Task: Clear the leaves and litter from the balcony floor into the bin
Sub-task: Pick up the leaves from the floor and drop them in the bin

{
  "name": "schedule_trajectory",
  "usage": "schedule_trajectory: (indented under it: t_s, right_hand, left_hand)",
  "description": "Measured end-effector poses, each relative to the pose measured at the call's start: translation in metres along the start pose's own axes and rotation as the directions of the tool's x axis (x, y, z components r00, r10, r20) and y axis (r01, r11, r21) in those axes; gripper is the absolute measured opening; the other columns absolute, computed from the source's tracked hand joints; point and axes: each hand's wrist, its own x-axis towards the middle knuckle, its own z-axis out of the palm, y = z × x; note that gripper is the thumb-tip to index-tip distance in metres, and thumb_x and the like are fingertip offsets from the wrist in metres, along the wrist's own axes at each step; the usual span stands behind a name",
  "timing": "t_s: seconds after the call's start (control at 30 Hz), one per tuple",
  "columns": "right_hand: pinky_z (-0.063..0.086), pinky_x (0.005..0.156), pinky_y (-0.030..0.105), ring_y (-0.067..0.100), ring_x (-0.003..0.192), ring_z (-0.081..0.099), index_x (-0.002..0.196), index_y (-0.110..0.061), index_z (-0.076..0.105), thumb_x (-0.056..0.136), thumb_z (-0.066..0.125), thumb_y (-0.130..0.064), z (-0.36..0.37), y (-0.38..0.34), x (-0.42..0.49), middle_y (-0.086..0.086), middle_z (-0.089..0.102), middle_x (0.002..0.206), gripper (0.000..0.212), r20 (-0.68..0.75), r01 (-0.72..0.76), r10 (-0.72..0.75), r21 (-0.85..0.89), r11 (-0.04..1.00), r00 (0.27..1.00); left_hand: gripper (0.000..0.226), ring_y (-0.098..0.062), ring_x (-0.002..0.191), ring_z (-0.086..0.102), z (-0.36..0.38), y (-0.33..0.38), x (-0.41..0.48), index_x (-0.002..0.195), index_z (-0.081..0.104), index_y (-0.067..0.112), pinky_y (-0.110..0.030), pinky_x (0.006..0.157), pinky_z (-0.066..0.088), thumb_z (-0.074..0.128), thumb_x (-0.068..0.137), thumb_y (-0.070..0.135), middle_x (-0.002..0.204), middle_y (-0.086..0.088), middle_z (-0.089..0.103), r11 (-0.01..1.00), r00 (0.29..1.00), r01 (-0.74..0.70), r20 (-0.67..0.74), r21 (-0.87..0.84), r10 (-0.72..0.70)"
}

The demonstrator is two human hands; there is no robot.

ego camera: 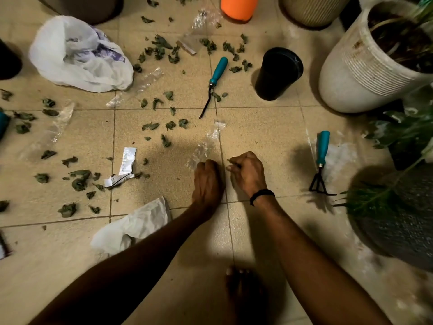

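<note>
The person crouches over the tiled floor (257, 127), both forearms reaching forward. The left hand (207, 181) rests knuckles-up on the tiles with its fingers curled under. It touches the near end of a clear wrapper (206, 146) that runs away from it along a tile joint; whether the fingers actually grip the wrapper cannot be told. The right hand (248, 174), with a black wristband (261, 195) on its wrist, sits just beside the left. Its fingers are drawn in narrow and pinch a small leaf scrap (230, 161) at their tips.

Withered leaves (161, 46) lie scattered over the floor to the left of the hands and beyond them, thickest toward the far side. Among them are more litter: a white plastic bag (77, 55) at the far left, a printed paper strip (126, 160) left of the hands, and a crumpled white sheet (138, 226) beside the left forearm.

A teal-handled weeder (218, 73) lies beyond the hands, and a teal-handled hand rake (322, 151) lies to the right of the right hand. A black container (278, 73) stands upright between the weeder and a white ribbed planter (356, 73). An orange container (239, 8) stands at the far side. A bare foot (243, 285) shows between the forearms.
</note>
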Motion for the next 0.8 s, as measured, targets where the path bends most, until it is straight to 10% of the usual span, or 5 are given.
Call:
schedule_trajectory:
  t_s: [0.13, 0.27, 0.43, 0.63, 0.8]
  right_hand:
    - [0.048, 0.086, 0.034, 0.026, 0.096, 0.061, 0.094, -0.009, 0.069, 0.088, 0.059, -0.007, 0.012, 0.004, 0.002, 0.014, 0.063, 0.102, 0.012, 0.023, 0.041, -0.041, -0.027, 0.999, 0.999]
    - [0.040, 0.060, -0.002, 0.005, 0.073, 0.060, 0.083, -0.012, 0.076, 0.086, 0.067, -0.004, -0.003, -0.002, 0.013, -0.002, 0.069, 0.085, 0.012, 0.002, -0.168, 0.174, 0.266, 0.949, 0.985]
    - [0.059, 0.064, 0.025, 0.022, 0.072, 0.065, 0.094, 0.006, 0.073, 0.074, 0.077, 0.007, -0.038, 0.008, 0.023, 0.020, 0.072, 0.084, 0.021, 0.294, -0.471, 0.395, 0.730, 0.495, 0.870]
    - [0.060, 0.076, 0.032, 0.017, 0.073, 0.070, 0.079, -0.010, 0.078, 0.076, 0.080, -0.004, -0.030, 0.008, 0.014, 0.008, 0.076, 0.078, 0.007, 0.189, -0.312, 0.253, 0.445, 0.839, 0.949]
    - [0.037, 0.066, 0.000, -0.001, 0.075, 0.061, 0.076, -0.019, 0.076, 0.083, 0.076, -0.011, -0.029, 0.018, 0.012, -0.005, 0.073, 0.082, 0.010, 0.044, -0.231, 0.226, 0.183, 0.956, 0.973]
  left_hand:
    - [0.021, -0.018, 0.072, 0.055, -0.021, -0.005, 0.002, 0.111, 0.048, 0.001, -0.024, 0.057, 0.042, 0.057, 0.092, 0.000, 0.088, -0.001, 0.056, 0.978, 0.984, 0.136, -0.093, -0.157, -0.152]
    - [0.018, -0.020, 0.080, 0.059, -0.035, -0.015, 0.004, 0.110, 0.061, 0.002, -0.030, 0.069, 0.043, 0.052, 0.095, 0.003, 0.094, -0.003, 0.062, 0.958, 0.966, 0.236, -0.067, -0.163, -0.249]
    - [0.024, -0.022, 0.075, 0.051, -0.035, -0.024, -0.009, 0.088, 0.062, 0.004, -0.031, 0.067, 0.033, 0.046, 0.100, 0.018, 0.080, -0.008, 0.057, 0.996, 0.988, 0.086, -0.129, -0.012, -0.087]
    - [0.028, -0.019, 0.101, 0.042, -0.025, -0.030, -0.020, 0.123, 0.053, 0.012, -0.030, 0.079, 0.039, 0.048, 0.103, 0.032, 0.115, -0.007, 0.047, 0.985, 0.978, -0.156, 0.150, 0.074, 0.143]
    - [0.035, -0.017, 0.106, 0.037, -0.017, -0.036, -0.013, 0.127, 0.055, 0.008, -0.026, 0.084, 0.035, 0.038, 0.106, 0.030, 0.121, -0.007, 0.049, 0.961, 0.948, -0.267, 0.197, 0.075, 0.248]
